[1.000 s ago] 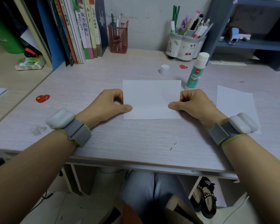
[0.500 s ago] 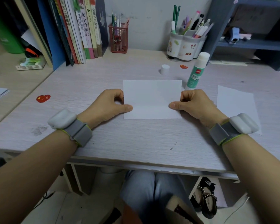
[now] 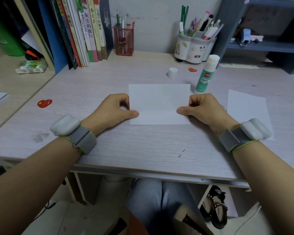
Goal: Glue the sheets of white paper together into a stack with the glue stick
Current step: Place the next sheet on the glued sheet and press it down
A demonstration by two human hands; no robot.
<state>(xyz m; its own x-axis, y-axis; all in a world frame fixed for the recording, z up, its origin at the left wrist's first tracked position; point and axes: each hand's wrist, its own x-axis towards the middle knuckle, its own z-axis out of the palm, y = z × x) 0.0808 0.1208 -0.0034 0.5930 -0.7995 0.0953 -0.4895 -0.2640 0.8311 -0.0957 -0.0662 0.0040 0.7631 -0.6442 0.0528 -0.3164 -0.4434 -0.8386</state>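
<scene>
Head view: hands [image 3: 158, 111] apparently pinching paper [image 3: 159, 102].

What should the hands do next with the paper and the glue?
Probably the right hand should let go and reach for the glue stick. It stands uncapped just behind that hand, its cap lying apart. Both thumbs, the left hand too, pinch the centre paper, and another sheet waits beside it.

Head-worn wide view looks forward and down, close over the desk [image 3: 143, 150].
</scene>
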